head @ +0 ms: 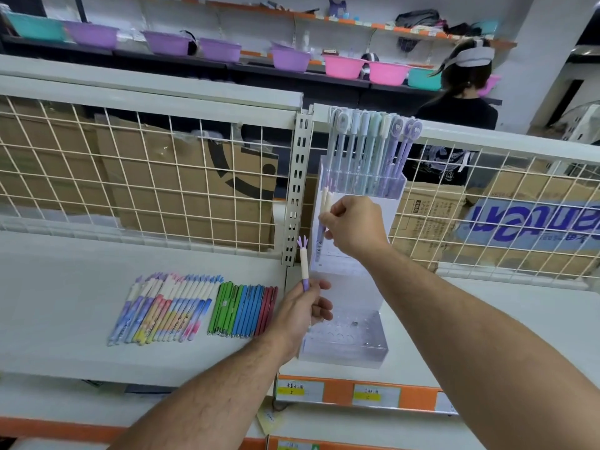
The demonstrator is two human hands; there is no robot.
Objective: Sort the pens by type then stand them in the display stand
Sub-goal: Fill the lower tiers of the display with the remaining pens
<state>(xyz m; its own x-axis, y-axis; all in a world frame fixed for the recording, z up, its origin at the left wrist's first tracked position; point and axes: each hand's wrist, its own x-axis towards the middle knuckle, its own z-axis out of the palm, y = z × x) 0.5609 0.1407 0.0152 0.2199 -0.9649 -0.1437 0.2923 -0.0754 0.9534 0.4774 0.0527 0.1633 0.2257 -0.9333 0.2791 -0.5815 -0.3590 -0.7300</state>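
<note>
Head view: pastel pens upright in clear display stand.

Bright, even light — edges bowed (wide-angle)

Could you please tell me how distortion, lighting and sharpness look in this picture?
Head view: wide-angle lens bows the top rail and wire grid; light is even, shadows faint; the clear display stand nearly vanishes against the white shelf; the pens in the right hand look slightly soft.
</note>
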